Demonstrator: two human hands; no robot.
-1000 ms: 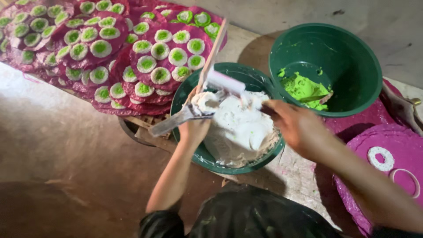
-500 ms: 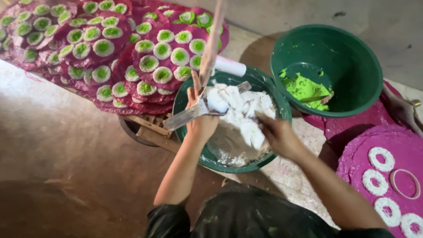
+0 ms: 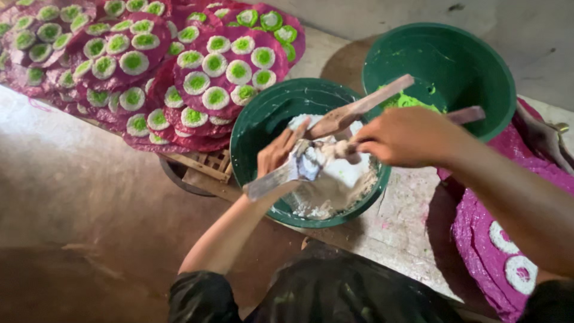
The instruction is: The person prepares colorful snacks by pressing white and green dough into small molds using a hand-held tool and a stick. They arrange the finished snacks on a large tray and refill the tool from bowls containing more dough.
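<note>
Both arms are bare from hand to elbow. The left hand (image 3: 276, 157) is smeared with white paste. At 6 o'clock, dark, shiny clothing (image 3: 335, 293) covers the lap; the right hand (image 3: 409, 136) looks clean.

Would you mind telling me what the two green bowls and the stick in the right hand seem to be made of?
Both green bowls look like moulded plastic: thin even rims, a dull sheen, smeared insides. The stick in the right hand looks like bare wood, flat and pale brown, though paste hides its lower end.

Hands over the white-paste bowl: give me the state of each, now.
Left hand: closed on a paste-smeared flat scraper.
Right hand: closed on a wooden stick over the green bowl.
</note>
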